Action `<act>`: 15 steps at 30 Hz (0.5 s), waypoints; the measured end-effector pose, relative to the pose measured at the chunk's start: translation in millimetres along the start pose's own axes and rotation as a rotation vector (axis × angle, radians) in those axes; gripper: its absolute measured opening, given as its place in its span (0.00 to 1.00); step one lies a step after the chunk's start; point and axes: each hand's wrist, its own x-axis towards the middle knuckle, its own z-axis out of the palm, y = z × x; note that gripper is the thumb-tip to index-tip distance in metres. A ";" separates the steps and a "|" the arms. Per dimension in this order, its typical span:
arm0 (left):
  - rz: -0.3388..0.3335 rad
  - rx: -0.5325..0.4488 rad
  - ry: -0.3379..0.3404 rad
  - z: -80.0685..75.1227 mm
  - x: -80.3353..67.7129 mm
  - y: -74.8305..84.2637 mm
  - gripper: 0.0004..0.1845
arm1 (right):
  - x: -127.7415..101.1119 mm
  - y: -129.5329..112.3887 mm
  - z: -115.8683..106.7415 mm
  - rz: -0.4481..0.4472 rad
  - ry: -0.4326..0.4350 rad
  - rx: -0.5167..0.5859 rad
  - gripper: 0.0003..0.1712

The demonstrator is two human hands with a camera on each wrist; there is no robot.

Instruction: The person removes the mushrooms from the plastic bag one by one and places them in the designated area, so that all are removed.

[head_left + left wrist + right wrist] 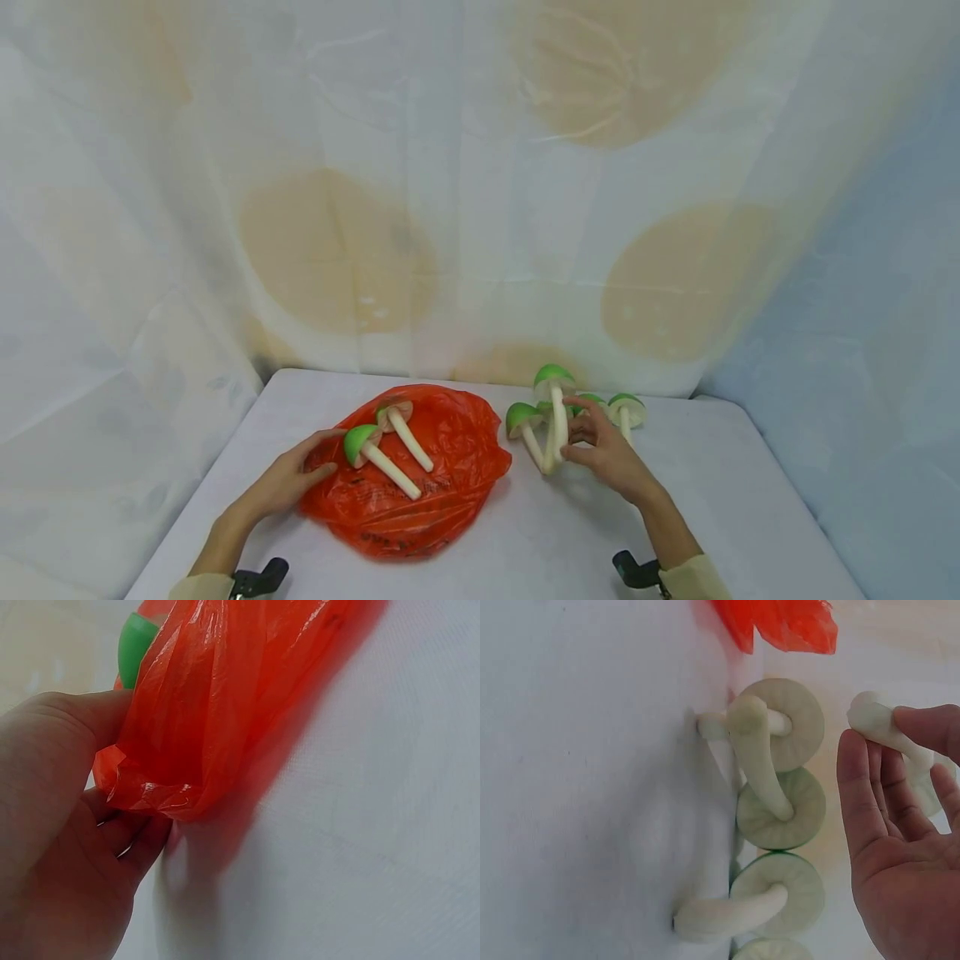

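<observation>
A red plastic bag (450, 508) lies spread on the table, with two green-capped toy mushrooms, a nearer one (392, 475) and a farther one (412, 446), on top. At the bag's left edge, my left hand (288, 479) grips the plastic, thumb above and fingers beneath; part of a green cap (136, 649) shows beside it in the left wrist view. My right hand (611, 458) pinches another mushroom (554, 379) by its pale stem (874, 720), raised with the cap up. Below and behind it are several more mushrooms (519, 414), partly hidden by the hand.
The mushrooms at the right sit in a row near the back of the white table (720, 500), including one at the right end (627, 410). A pale curtain (480, 208) with tan round spots hangs behind the table and along both sides.
</observation>
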 end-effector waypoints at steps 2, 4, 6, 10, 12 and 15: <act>-0.002 0.001 0.000 0.0 0.8 0.4 0.28 | -1.5 1.8 -4.5 -0.004 0.007 0.009 0.43; -0.010 0.006 0.000 -0.3 1.4 0.5 0.28 | -2.4 4.2 -9.1 -0.009 0.008 0.015 0.42; -0.022 0.009 -0.002 -0.5 2.0 0.4 0.28 | -3.2 6.7 -13.5 -0.012 0.013 0.019 0.42; -0.037 0.005 -0.006 -0.8 2.4 0.9 0.28 | -6.5 10.6 -22.0 -0.004 0.030 0.020 0.42; -0.039 0.003 -0.006 -0.8 2.4 1.2 0.28 | -8.7 12.0 -25.8 0.005 0.044 0.012 0.42; -0.041 -0.001 -0.006 -0.5 2.4 1.1 0.28 | -11.9 14.7 -31.2 0.019 0.063 -0.005 0.42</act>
